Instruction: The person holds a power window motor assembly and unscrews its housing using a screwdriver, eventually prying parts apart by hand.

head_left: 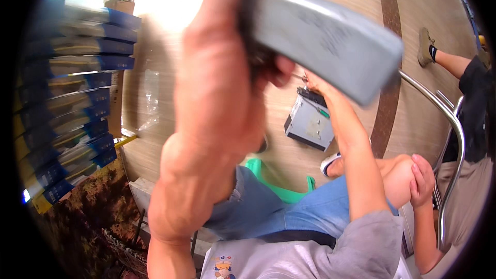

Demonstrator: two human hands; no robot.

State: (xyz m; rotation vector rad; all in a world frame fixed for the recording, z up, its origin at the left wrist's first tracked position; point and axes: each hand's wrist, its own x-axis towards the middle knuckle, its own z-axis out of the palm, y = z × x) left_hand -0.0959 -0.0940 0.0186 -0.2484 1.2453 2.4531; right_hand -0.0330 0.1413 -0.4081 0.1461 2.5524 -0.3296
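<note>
Close before the camera my left hand (243, 36) is raised, its fingers wrapped round a black and grey device. The device's large grey block (325, 36) is smeared by motion, so its exact kind does not show. Lower down, my right hand (316, 82) reaches to the far edge of a flat grey metal case (310, 121). Its fingers look closed beside a thin metal rod, but the block partly covers them and I cannot make out what they hold. A small green piece (323, 113) lies on the case, beside my right forearm.
Blue and grey boxes (77, 88) are stacked at the left. A green plastic stool (284, 191) shows by my legs. At the right, a bent metal chair frame (454, 124) stands near another person; a hand (422, 178), apparently theirs, rests on my knee. A shoe (426, 49) is farther off.
</note>
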